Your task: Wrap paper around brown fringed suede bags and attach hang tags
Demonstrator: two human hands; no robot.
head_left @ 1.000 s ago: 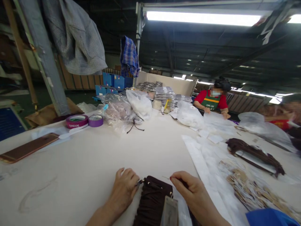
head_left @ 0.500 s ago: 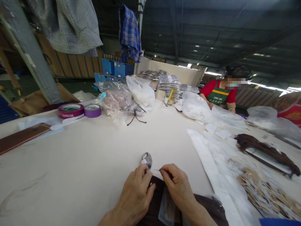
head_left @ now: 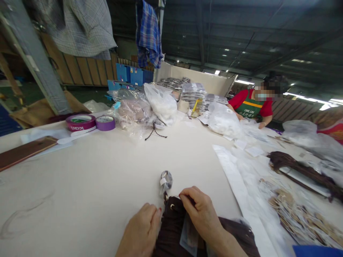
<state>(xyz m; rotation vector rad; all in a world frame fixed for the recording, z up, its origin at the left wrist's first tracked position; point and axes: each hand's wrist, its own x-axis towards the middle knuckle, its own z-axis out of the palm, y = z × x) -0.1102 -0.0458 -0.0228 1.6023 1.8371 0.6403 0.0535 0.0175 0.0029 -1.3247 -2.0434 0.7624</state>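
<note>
Fingers of the right hand (head_left: 199, 210) are pinched together at the top edge of a dark brown item (head_left: 173, 228) on the bench (head_left: 112, 178). The left hand (head_left: 144, 226) is beside its left edge, thumb against the curled fingers; whether they grip anything, I cannot tell. A plastic-wrapped round piece (head_left: 166, 181) lies just beyond the item's top corner.

Strip lights glow beneath a dark roof (head_left: 227, 32), beyond what seems a pale partition (head_left: 198, 79).
</note>
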